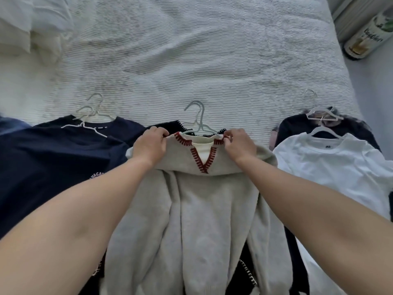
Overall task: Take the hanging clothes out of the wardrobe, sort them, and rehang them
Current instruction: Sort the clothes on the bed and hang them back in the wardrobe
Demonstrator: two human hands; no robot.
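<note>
A grey sweater (pixel 197 213) with red stitching round its V-neck lies on the bed in the middle, on a pale blue hanger (pixel 200 124). My left hand (pixel 150 143) pinches its left shoulder by the collar. My right hand (pixel 239 143) pinches the right shoulder. Under it lies a black garment (pixel 168 125) with white stitching. A navy T-shirt (pixel 57 158) on white hangers lies at the left. At the right a white T-shirt (pixel 336 167) on a white hanger covers a dark garment (pixel 293 126).
The white textured bedspread (pixel 191 60) stretches beyond the clothes. White pillows (pixel 32 26) are bunched at the far left corner. A dark bottle (pixel 368 37) stands on the floor beyond the bed's right edge.
</note>
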